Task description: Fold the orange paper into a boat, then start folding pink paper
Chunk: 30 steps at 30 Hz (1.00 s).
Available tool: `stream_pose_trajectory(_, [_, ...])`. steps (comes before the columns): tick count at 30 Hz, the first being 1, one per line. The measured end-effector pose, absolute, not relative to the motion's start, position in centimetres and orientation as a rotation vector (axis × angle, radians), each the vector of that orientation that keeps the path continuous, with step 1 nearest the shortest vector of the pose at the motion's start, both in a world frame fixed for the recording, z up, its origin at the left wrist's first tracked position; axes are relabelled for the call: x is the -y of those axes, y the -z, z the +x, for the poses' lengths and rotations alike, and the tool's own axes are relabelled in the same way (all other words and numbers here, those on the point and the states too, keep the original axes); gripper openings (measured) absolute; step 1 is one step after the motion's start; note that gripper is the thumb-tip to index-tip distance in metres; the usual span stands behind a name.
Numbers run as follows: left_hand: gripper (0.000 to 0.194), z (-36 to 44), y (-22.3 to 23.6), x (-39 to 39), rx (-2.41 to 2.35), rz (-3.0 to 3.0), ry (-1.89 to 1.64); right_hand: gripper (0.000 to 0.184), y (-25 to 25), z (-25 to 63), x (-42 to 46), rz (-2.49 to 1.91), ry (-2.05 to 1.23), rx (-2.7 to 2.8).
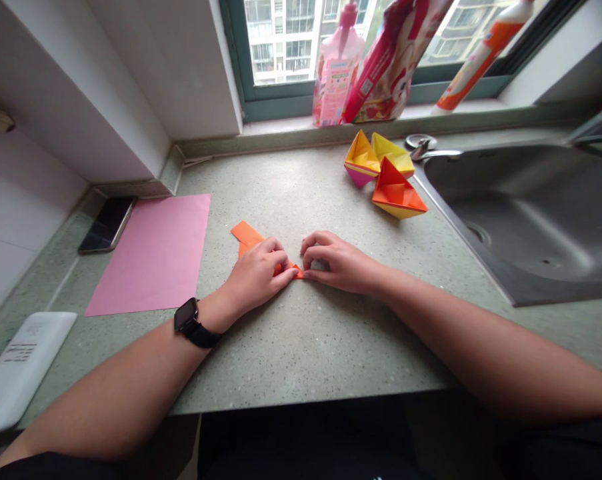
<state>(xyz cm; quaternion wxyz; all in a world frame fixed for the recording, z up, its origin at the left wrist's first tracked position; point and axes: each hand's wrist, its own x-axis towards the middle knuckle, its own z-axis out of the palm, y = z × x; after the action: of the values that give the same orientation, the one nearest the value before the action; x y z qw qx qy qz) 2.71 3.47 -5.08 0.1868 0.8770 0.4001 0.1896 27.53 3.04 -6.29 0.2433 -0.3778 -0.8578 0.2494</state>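
A folded piece of orange paper (pixel 247 233) lies on the speckled countertop (pixel 301 347), partly covered by my left hand (pixel 263 270). That hand's thumb and fingers are closed on the paper close to its narrow right corner. My right hand (pixel 338 262) pinches the small tip of this corner between thumb and index finger, its other fingers curled. Both sets of fingertips almost meet there. Much of the paper's middle is hidden under my left hand.
Folded paper boats, one orange (pixel 399 193) and two yellow (pixel 361 157), stand near the steel sink (pixel 481 260). A pink sheet (pixel 155 253), a phone (pixel 108 223) and a white power bank (pixel 23 370) lie left. Bottles (pixel 337 80) line the windowsill.
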Motion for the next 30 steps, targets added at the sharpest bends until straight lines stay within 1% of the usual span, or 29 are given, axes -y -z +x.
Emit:
stream_pose_trajectory(7, [0.022, 2.7, 5.1, -3.5, -1.123, 2.457, -0.536, 0.009, 6.4, 27.6, -3.1, -1.020, -0.684, 2.340])
stream_pose_trajectory(15, [0.022, 2.7, 5.0, -3.5, -1.123, 2.446, -0.534, 0.002, 6.3, 28.3, -3.7, -0.940, -0.771, 2.360])
stream_pose_trajectory(18, [0.022, 2.7, 5.0, -3.5, -1.120, 2.439, -0.531, 0.003, 6.2, 28.5, -3.8, -0.910, -0.799, 2.365])
stream_pose_trajectory(23, [0.022, 2.7, 5.0, -3.5, -1.121, 2.431, -0.530, 0.017, 6.0, 28.9, -3.6, -0.901, -0.815, 2.375])
stream_pose_trajectory(28, [0.023, 2.7, 4.9, -3.5, -1.122, 2.426, -0.530, 0.042, 6.1, 29.3, -3.7, -0.864, -0.743, 2.440])
stream_pose_trajectory(30, [0.023, 2.7, 4.9, -3.4, -1.122, 2.424, -0.528, 0.049, 6.3, 29.4, -3.8, -0.847, -0.709, 2.452])
